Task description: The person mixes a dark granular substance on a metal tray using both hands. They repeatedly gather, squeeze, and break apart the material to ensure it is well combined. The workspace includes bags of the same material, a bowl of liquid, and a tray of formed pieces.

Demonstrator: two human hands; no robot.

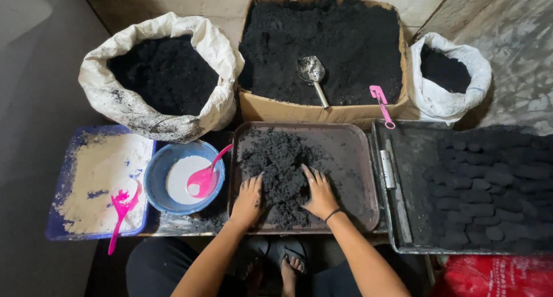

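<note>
A brown tray (351,153) in front of me holds a heap of black, crumbly powder (276,159). My left hand (249,200) presses flat on the left side of the heap, fingers spread. On the heap's right side rests my right hand (318,192), fingers apart and pushed into the powder; a dark band circles that wrist. Neither hand holds a tool.
A white sack of black powder (167,72), a cardboard box (322,110) with a metal scoop (312,73) and a pink tool (381,104), and a small sack (452,72) stand behind. A blue bowl (156,176) with pink spoon (206,179), a blue tray (69,176) and a tray of black briquettes (489,187) flank me.
</note>
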